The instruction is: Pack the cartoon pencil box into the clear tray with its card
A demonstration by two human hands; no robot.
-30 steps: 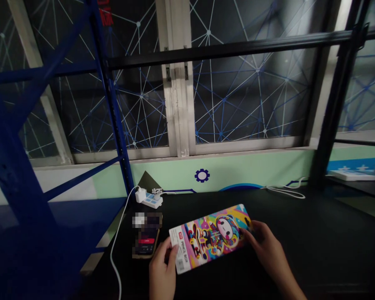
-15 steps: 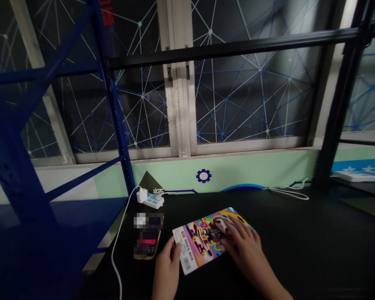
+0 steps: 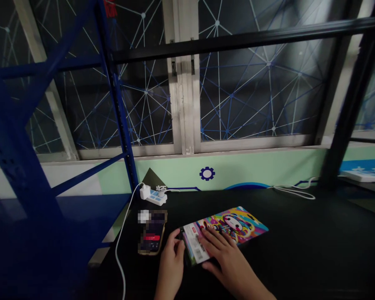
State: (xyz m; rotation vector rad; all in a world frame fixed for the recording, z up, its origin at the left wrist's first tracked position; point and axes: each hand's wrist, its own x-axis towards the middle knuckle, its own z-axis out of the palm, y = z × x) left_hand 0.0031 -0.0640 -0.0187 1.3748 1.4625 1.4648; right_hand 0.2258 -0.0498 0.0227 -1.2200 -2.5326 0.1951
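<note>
A flat, brightly printed pencil box package [image 3: 248, 223] with a cartoon figure lies tilted on the dark tabletop. Its white label strip [image 3: 196, 241] is at the left end. Past that strip, a narrow dark, partly green edge [image 3: 187, 255] sticks out; whether it is a separate layer I cannot tell. My left hand [image 3: 171, 258] pinches this left end between thumb and fingers. Across the printed face and label lies my right hand [image 3: 223, 254], palm down with fingers stretched out, hiding part of the picture.
Left of my hands lies a phone [image 3: 153, 233], its screen partly blurred. Behind it sits a white power strip [image 3: 156, 196], with a white cable [image 3: 118, 254] running down the table. A blue metal rack [image 3: 112, 96] rises at left. Another white cable [image 3: 295, 191] lies by the wall.
My right hand has slid left from the picture towards the label end. A dark edge now shows beside the label at my left hand. The whole view has shifted slightly.
</note>
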